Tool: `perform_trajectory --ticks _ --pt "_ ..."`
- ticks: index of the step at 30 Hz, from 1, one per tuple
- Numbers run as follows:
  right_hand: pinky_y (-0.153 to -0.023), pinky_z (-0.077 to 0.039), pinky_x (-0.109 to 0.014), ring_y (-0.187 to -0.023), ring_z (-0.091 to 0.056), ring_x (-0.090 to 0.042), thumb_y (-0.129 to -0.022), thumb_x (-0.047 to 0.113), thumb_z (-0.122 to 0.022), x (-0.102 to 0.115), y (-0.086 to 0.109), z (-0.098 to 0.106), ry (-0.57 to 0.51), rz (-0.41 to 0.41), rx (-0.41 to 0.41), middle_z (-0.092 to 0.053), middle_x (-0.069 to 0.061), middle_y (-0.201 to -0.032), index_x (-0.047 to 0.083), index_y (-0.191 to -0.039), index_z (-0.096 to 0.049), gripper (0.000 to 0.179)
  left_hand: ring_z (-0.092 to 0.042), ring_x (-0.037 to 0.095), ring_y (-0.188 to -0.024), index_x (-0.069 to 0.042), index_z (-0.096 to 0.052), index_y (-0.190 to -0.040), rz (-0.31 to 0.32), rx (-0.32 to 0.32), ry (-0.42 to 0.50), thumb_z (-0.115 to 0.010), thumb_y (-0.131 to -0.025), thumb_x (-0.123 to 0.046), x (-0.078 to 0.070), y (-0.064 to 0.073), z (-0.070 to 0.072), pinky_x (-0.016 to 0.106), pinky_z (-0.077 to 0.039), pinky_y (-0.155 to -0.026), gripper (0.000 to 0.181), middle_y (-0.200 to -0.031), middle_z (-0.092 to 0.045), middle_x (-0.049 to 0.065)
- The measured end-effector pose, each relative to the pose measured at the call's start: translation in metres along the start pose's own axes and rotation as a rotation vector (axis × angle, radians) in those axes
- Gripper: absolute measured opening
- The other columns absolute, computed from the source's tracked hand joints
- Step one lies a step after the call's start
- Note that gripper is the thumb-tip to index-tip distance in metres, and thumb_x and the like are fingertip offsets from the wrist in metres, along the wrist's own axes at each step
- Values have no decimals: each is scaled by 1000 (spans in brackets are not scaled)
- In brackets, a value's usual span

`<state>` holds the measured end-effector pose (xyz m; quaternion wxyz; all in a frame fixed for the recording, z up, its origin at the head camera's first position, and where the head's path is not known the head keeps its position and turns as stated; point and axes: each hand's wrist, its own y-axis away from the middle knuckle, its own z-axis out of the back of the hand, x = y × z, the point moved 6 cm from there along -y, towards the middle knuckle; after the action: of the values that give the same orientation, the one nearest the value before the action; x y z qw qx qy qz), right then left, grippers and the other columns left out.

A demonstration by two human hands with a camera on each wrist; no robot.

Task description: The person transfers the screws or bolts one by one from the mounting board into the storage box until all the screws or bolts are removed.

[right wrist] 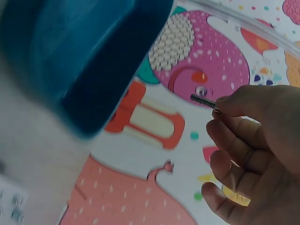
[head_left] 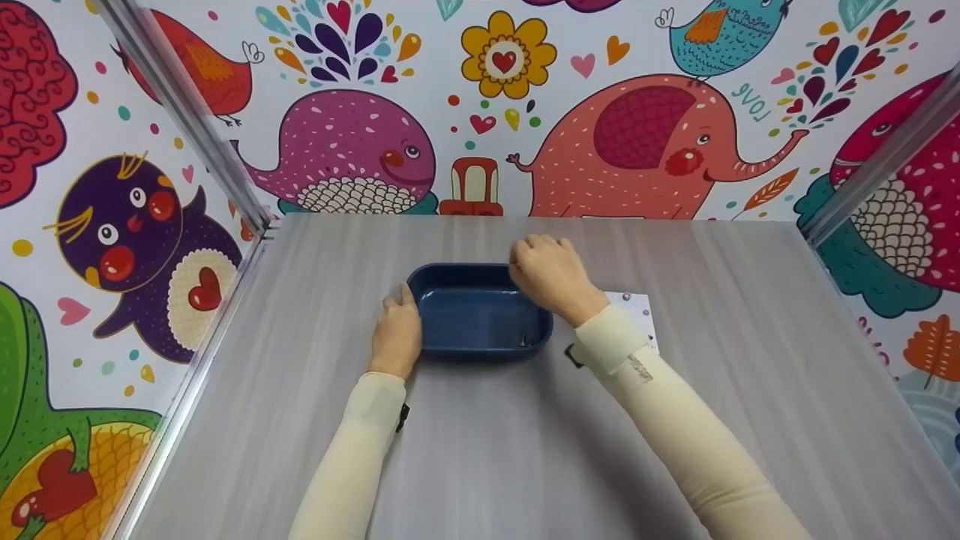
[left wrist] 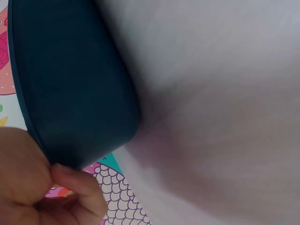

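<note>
A dark blue rectangular tray (head_left: 465, 352) with rounded corners sits on the table. At its left end my left hand (head_left: 396, 337) grips the rim; the left wrist view shows thumb and finger at the edge of the tray (left wrist: 75, 84). Over the tray's right back corner is my right hand (head_left: 551, 276). In the right wrist view, its thumb and forefinger pinch a small metal screw (right wrist: 202, 100), held outside the tray wall (right wrist: 110, 89), the other fingers loosely bent. Small dark metal pieces (head_left: 524, 342) lie in the tray's right front corner.
Partly under the right forearm, a white board (head_left: 639, 306) with several small metal screws on it lies right of the tray. The grey wood-grain table (head_left: 465, 450) is bounded by walls with cartoon animals (head_left: 352, 142) and metal frame posts (head_left: 187, 105).
</note>
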<state>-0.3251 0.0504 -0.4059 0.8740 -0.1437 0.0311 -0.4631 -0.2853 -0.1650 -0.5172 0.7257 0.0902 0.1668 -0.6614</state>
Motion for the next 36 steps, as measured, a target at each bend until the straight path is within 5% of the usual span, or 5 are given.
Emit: perform_trajectory --ticks 8,13,24,36 --pt "-72 -51 -44 -83 -64 -28 -96 18 -63 50 -36 -35 -36 35 128 -66 -7 -88 8 -93 -69 12 -64 46 -91 11 -35 -149 17 -26 3 -40 -100 11 2 1 3 50 -57 -76 50 -116 -53 38" --pt "-81 -54 -47 -89 -67 -29 -97 20 -62 70 -49 -64 -36 47 208 -70 -10 -99 5 -105 -70 19 -64 46 -91 11 -36 -149 20 -15 -11 -41 -100 10 2 3 2 49 -57 -76 49 -117 -53 38" --pt "-95 -49 -49 -110 -62 -32 -99 25 -60 70 -44 -107 68 8 332 -66 -14 -119 4 -123 -67 33 -65 45 -85 12 -39 -146 -9 -62 -22 -43 -100 8 -3 3 3 50 -57 -71 47 -114 -54 39" --pt "-88 -51 -48 -105 -63 -32 -96 24 -63 79 -44 -107 50 62 270 -68 -14 -113 4 -120 -69 31 -65 45 -84 13 -40 -146 -21 -95 -40 -43 -99 7 -3 2 6 50 -57 -69 47 -112 -55 37"
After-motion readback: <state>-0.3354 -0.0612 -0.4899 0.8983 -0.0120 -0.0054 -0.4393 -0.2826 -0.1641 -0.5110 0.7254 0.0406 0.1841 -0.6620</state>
